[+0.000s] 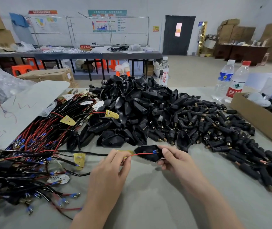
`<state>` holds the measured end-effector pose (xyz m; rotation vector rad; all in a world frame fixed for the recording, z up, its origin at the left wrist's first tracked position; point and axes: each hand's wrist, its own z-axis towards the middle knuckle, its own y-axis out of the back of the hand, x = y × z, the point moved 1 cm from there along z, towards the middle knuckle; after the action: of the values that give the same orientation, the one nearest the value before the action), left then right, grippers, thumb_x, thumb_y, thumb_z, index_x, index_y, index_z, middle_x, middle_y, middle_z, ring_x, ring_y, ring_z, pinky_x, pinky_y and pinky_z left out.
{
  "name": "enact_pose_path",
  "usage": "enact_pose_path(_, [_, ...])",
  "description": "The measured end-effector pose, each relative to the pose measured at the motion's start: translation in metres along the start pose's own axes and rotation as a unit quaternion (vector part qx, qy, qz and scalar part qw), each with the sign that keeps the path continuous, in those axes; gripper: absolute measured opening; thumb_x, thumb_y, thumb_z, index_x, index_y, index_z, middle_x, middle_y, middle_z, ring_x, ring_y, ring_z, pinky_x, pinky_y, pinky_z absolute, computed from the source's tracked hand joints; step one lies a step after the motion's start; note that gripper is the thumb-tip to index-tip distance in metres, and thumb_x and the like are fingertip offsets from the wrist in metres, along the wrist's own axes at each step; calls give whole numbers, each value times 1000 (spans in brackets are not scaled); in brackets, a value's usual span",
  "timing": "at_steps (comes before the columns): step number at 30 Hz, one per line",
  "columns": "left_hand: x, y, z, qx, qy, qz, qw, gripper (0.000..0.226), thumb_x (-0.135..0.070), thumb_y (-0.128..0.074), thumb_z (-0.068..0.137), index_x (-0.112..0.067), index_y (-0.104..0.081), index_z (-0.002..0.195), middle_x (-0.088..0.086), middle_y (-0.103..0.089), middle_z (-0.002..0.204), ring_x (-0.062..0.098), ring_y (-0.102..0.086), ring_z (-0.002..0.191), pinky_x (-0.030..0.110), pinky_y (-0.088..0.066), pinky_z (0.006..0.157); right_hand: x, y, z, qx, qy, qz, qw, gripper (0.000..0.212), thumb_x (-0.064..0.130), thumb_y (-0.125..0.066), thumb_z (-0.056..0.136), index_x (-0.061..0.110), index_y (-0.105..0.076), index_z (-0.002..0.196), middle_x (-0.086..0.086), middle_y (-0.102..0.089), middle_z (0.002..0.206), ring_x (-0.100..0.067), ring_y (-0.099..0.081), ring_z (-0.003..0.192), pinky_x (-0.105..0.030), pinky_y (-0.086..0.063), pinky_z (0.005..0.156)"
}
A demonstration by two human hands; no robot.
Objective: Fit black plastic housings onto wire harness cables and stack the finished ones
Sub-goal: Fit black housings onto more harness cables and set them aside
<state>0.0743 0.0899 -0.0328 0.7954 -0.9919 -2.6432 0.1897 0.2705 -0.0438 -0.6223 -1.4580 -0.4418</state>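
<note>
left hand (113, 164): just in front of the housing pile (132, 104), thumb and fingers pinching a thin red wire (140, 154), I'd guess to steer it into the shell.
right hand (173, 158): same spot, a bit right, fingers curled round one black housing (148, 153) at its narrow end. The open side faces up, so the hollow is easy to reach.
housing in hand: glossy hard plastic, a kite-shaped shell. The wire lies across it with its blue-sleeved tip (155, 152) near the narrow end.
yellow board (128, 152): flat mustard piece at the left fingertips, partly hidden.
harness cables (41, 133): left of the pile, a floppy red and black tangle fanned out within reach.
plugs (222, 129): right of the pile, small matte cylinders with brass tips.
cardboard box (261, 123): further right of the pile.
bottles (234, 81): behind the pile's right side, clear plastic.
finished stack: can't tell which heap it is.
</note>
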Motion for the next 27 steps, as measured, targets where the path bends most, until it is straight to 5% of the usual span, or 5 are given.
enact_pose_path(8, [0,-2,0,40,-37,-4,999,24,-43,-43,98,-33,-65,97,-25,-48,86,1,-48,62,15,-37,56,-2,2,4,-19,17,19,999,27,12,-47,105,18,-72,111,-6,-73,78,-12,-63,65,-19,-54,62])
enact_pose_path(21, [-1,-3,-1,32,-6,-30,999,15,-36,-56,95,-28,-68,98,-17,-53,94,5,-50,58,26,-46,47,-6,-2,2,43,2,-8,999,33,14,-49,104,29,-78,105,-3,-76,105,-8,-67,81,-17,-50,62])
enact_pose_path(27, [3,-10,-2,66,8,-66,996,19,-40,-54,95,-27,-68,100,-19,-53,97,3,-59,71,28,-51,56,-8,-6,2,24,5,34,999,32,1,-57,98,25,-78,104,-7,-76,92,-16,-70,80,-21,-54,75])
